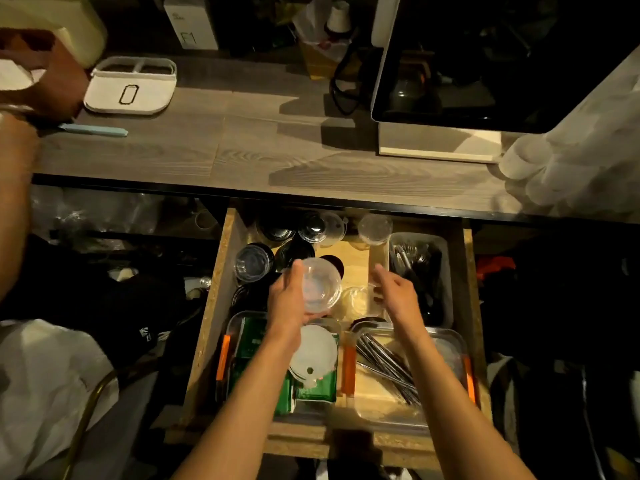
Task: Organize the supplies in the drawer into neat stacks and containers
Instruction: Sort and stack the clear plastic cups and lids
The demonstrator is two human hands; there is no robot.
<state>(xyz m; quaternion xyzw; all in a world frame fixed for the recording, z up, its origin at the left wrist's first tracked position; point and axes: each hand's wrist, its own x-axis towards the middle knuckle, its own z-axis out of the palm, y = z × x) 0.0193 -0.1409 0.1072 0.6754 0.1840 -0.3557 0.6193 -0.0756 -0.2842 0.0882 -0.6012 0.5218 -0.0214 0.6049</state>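
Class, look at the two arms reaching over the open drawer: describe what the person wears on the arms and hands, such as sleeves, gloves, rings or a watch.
Both forearms are bare as far as the picture's lower edge, so no sleeve shows. The left hand and right hand have no gloves. No watch, bracelet or ring is visible on either wrist or on the fingers, though the dim, slightly blurred picture could hide a thin band.

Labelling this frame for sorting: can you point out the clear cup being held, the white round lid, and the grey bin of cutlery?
clear cup (320,285), head view, its see-through bottom
white round lid (313,351), head view, middle of its top
grey cutlery bin (447,271), head view, its right wall
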